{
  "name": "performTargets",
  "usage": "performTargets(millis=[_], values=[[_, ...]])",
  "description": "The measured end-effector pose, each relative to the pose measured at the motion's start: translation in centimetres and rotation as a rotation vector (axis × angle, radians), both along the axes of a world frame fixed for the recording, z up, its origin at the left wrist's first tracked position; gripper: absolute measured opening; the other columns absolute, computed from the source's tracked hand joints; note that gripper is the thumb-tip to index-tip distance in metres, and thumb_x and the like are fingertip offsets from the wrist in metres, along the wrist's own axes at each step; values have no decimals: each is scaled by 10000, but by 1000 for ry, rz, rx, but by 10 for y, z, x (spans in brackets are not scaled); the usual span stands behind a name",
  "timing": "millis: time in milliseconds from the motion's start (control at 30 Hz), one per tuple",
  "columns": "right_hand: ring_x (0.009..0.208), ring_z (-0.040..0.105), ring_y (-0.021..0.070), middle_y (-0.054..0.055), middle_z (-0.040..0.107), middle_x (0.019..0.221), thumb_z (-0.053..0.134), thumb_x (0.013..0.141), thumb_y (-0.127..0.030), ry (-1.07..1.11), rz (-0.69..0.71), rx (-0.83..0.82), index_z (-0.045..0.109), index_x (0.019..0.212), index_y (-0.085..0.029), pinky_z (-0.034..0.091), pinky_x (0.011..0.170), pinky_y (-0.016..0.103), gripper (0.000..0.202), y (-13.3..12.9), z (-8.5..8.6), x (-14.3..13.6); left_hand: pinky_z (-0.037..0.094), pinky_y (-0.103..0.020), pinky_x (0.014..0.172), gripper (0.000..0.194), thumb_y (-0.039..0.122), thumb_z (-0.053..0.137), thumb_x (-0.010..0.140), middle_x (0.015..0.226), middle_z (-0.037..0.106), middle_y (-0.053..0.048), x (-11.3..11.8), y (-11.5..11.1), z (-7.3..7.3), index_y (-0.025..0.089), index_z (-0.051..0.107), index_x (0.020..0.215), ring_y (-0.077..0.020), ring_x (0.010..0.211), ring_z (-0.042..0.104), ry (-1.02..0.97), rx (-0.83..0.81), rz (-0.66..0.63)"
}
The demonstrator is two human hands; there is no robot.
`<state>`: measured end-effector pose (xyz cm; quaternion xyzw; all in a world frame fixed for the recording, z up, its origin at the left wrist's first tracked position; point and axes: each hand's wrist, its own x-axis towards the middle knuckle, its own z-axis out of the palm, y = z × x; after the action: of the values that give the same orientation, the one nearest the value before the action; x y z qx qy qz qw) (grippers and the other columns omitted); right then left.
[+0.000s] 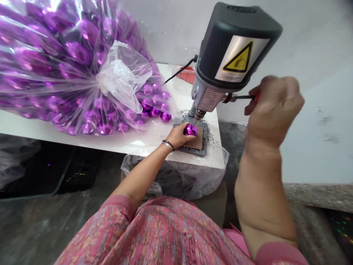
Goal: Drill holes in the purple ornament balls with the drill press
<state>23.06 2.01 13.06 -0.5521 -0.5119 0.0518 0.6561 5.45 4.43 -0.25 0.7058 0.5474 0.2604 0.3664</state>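
Note:
Between the thumb and fingers of my left hand (179, 136) is a shiny purple faceted ball (190, 129), held over a brown board (198, 140) on the grey base of a drill press (234, 48). The thin drill bit (196, 122) points down at the top of the ball; whether it touches or enters the ball I cannot tell. My right hand (273, 106), raised at the right, is closed around the end of the drill press lever (244, 97). A bracelet circles my left wrist.
A large clear plastic bag (97, 82) full of purple balls fills the left of the white table (116, 146). Several loose balls (165, 116) lie beside it. Dark shavings surround the drill base. A clear container (184, 75) with something red stands behind; a plastic bag (176, 176) hangs below the edge.

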Motion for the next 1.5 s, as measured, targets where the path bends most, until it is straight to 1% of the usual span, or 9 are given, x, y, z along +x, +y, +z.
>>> performTargets(millis=[133, 233, 300, 467, 533, 767, 967, 1233, 1500], values=[[651, 447, -18, -45, 515, 670, 467, 993, -284, -12, -3, -118, 463, 765, -117, 347, 700, 188, 283, 8, 22, 5, 556, -298, 910, 574, 358, 842, 809, 1147, 790, -66, -22, -25, 9, 156, 706, 1329, -229, 1028, 726, -17, -87, -143], [668, 435, -36, -47, 531, 719, 442, 1012, -419, -76, 21, -69, 475, 796, -112, 338, 697, 164, 377, 6, 13, 7, 556, -297, 921, 687, 394, 916, 724, 1200, 794, -77, -45, -46, 15, 174, 721, 1346, -245, 1061, 733, 48, -185, -436], [676, 442, -39, -43, 533, 734, 440, 1004, -504, -76, 21, -45, 491, 812, -107, 338, 697, 159, 444, 4, 5, 8, 562, -305, 915, 763, 403, 933, 709, 1244, 790, -99, -56, -51, 21, 177, 704, 1400, -244, 1034, 739, 118, -218, -494], [685, 468, -32, -29, 553, 766, 397, 998, -601, -134, 25, 3, 514, 838, -100, 362, 705, 175, 539, 2, -4, 12, 562, -334, 981, 400, 281, 578, 1017, 1269, 787, -125, -65, -14, 36, 165, 732, 1367, -238, 1087, 735, 325, 4, -87], [694, 473, -29, -29, 548, 769, 404, 996, -598, -138, 26, 3, 514, 838, -102, 364, 708, 176, 532, 0, -3, 12, 547, -373, 1029, 429, 143, 452, 1017, 1307, 760, -169, -63, 11, 40, 135, 749, 1326, -276, 1180, 716, 522, 106, 79], [662, 444, -31, -42, 514, 713, 465, 991, -525, -31, 12, -65, 460, 792, -108, 351, 699, 172, 462, -6, 7, 1, 505, -494, 1099, 580, 161, 486, 977, 1615, 540, -188, -53, 61, 24, 159, 560, 1552, -379, 1381, 581, 839, 155, 103], [628, 408, -30, -47, 484, 693, 456, 1007, -353, -17, -15, -77, 422, 760, -121, 327, 686, 173, 341, -7, 9, -2, 505, -459, 1102, 525, 216, 731, 844, 1373, 694, -222, -60, 55, 24, 77, 687, 1349, -375, 1283, 642, 648, 148, 36], [577, 374, -13, -20, 441, 608, 457, 980, -232, -47, 13, -105, 401, 648, -143, 243, 570, 186, 348, 12, 32, 3, 565, -261, 765, 422, 322, 761, 857, 1144, 767, -81, -55, 14, 31, 153, 725, 1242, -153, 900, 692, -412, -276, -151], [552, 402, -13, -41, 460, 528, 468, 947, -231, 61, 102, -206, 499, 682, -120, 352, 628, 177, 288, 41, 62, 6, 468, -190, 560, 247, 257, 754, 910, 733, 710, -11, -31, 17, 14, 121, 717, 1113, -95, 605, 632, -378, -420, -11]])
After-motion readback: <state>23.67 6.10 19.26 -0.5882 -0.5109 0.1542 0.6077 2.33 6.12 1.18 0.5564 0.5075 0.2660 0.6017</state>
